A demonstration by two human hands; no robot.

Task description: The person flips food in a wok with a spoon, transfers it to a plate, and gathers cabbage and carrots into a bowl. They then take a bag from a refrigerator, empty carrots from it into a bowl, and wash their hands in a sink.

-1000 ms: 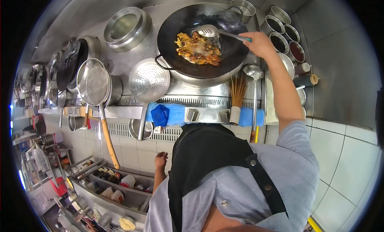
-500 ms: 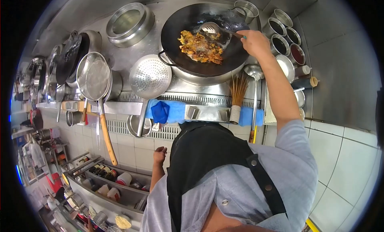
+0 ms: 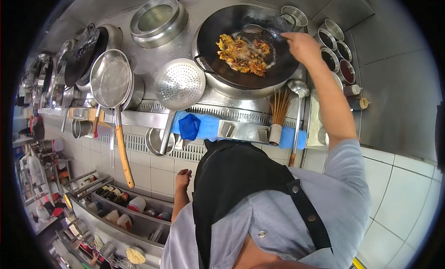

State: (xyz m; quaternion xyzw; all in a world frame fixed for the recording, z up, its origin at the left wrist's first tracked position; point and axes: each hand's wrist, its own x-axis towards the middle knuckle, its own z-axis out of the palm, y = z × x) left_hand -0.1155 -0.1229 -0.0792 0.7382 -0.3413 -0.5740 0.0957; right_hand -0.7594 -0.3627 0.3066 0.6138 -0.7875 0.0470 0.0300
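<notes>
In the head view, the right hand (image 3: 303,46) reaches over the near right rim of the black wok (image 3: 232,76) and is closed around the handle of a metal spatula (image 3: 254,28). The spatula's blade lies low against the far inner wall of the wok and is dim and hard to make out. A browned, yellow omelette (image 3: 243,53) sits in the middle of the wok in a little oil, just in front of the blade. The wok stands toward the back right of the steel stove top (image 3: 185,55).

The left hand (image 3: 183,180) hangs down in front of the stove's tiled face, fingers loosely curled and holding nothing.

Round sauce pots (image 3: 334,52) crowd the stove's right edge, just past the right hand. A small steel cup (image 3: 295,14) touches the wok's far rim. A ladle (image 3: 299,88) and a bamboo brush (image 3: 278,113) stand at the front edge, under the forearm. A blue cloth (image 3: 200,126) lies along that front edge. Left of the wok a perforated strainer (image 3: 180,83) leans, then a mesh skimmer (image 3: 111,79) with a wooden handle. A deep steel pot (image 3: 157,18) stands at the back. A tray of bottles (image 3: 118,197) sits low at the left. The person's black apron (image 3: 236,176) hides the stove front below the cloth.
</notes>
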